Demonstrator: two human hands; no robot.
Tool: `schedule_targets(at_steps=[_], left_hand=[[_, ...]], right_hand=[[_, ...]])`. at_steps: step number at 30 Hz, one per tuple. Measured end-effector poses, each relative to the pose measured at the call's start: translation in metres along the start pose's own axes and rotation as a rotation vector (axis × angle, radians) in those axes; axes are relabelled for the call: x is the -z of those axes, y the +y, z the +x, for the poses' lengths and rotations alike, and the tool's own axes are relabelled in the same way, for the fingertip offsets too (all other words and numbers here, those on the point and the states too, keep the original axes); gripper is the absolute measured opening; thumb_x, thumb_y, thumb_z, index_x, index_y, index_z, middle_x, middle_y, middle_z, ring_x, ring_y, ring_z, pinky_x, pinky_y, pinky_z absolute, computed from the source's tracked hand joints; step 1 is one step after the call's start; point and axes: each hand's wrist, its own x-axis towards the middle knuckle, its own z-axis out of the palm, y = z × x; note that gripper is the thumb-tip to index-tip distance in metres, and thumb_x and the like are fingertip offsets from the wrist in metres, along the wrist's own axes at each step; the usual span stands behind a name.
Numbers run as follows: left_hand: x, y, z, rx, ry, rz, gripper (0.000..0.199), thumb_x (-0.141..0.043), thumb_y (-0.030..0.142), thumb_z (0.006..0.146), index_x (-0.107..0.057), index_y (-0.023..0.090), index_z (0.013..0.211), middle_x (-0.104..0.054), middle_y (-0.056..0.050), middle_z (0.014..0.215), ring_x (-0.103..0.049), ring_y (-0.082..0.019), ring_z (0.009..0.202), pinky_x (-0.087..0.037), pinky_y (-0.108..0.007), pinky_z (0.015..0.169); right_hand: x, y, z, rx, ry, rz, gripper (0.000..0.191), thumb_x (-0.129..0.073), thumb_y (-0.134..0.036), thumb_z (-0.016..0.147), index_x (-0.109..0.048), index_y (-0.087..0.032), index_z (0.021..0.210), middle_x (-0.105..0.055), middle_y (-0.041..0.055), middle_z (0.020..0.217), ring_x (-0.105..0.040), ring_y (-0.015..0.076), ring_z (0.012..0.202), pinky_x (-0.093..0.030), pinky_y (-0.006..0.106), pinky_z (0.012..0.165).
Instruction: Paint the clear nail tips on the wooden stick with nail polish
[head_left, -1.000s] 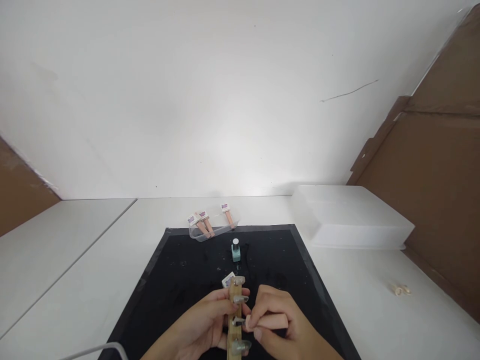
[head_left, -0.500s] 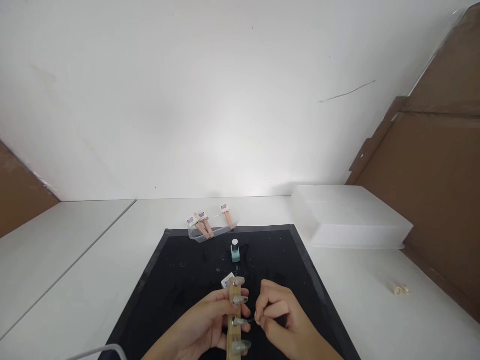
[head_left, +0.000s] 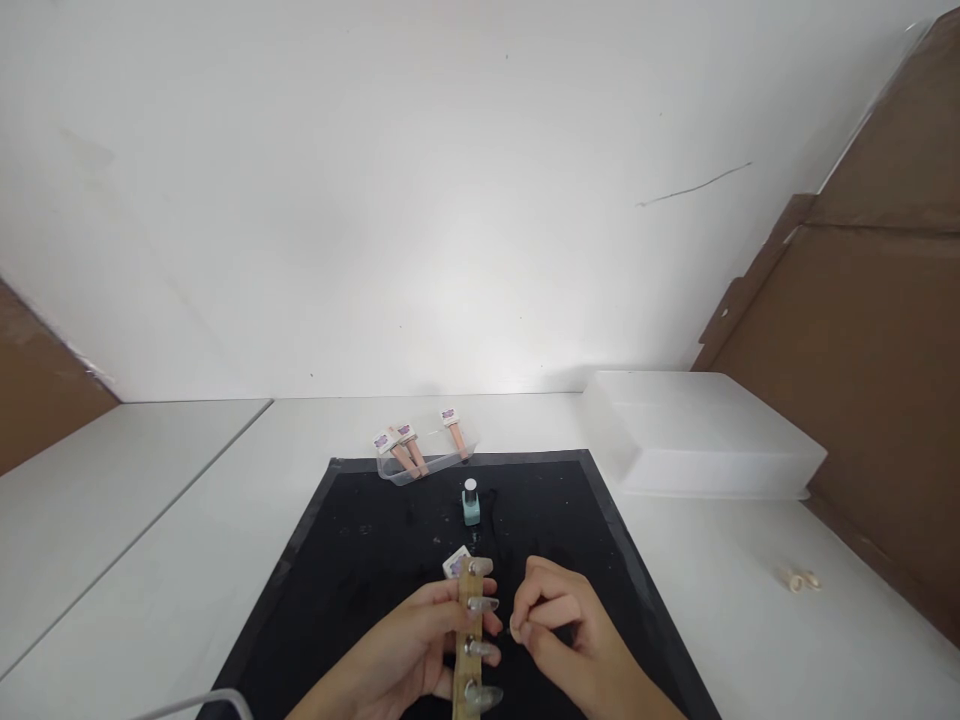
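My left hand (head_left: 416, 640) is closed around a narrow wooden strip (head_left: 469, 630), held lengthwise over the black mat. Several clear false nail tips (head_left: 484, 604) stick out from the strip's right side. Just right of the strip, my right hand (head_left: 559, 635) is closed in a pinch, apart from the nail tips. Whatever sits in that pinch is hidden by the fingers. Past the strip's far end lies a small white piece with a purple print (head_left: 455, 562), partly covered. Farther off stands a teal nail polish bottle (head_left: 471, 507) with a dark, white-topped cap.
Behind the mat (head_left: 360, 560) rests a clear shallow tray (head_left: 397, 478) with several pink sticks (head_left: 457, 438) bearing white printed heads. A white plastic box (head_left: 712, 440) stands at the right, and small beige rings (head_left: 796, 579) lie nearer. Cardboard (head_left: 862, 380) walls the right side.
A thin dark tip that reached from my right fingers to a nail tip no longer shows. The strip has shifted slightly toward me; my right hand has barely moved.
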Motion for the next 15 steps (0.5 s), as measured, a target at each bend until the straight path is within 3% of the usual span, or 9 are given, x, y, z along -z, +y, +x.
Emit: schedule_targets(at_steps=[15], left_hand=[[-0.003, -0.001, 0.000, -0.006, -0.007, 0.000, 0.034, -0.056, 0.019, 0.068, -0.055, 0.015, 0.102, -0.063, -0.005, 0.079, -0.060, -0.017, 0.071, -0.047, -0.041, 0.073]], right_hand=[[0.003, -0.013, -0.001, 0.021, -0.080, -0.084, 0.012, -0.050, -0.011, 0.074, -0.060, -0.015, 0.069, -0.057, 0.0020, 0.065, -0.054, 0.0144, 0.063, -0.042, 0.024, 0.062]])
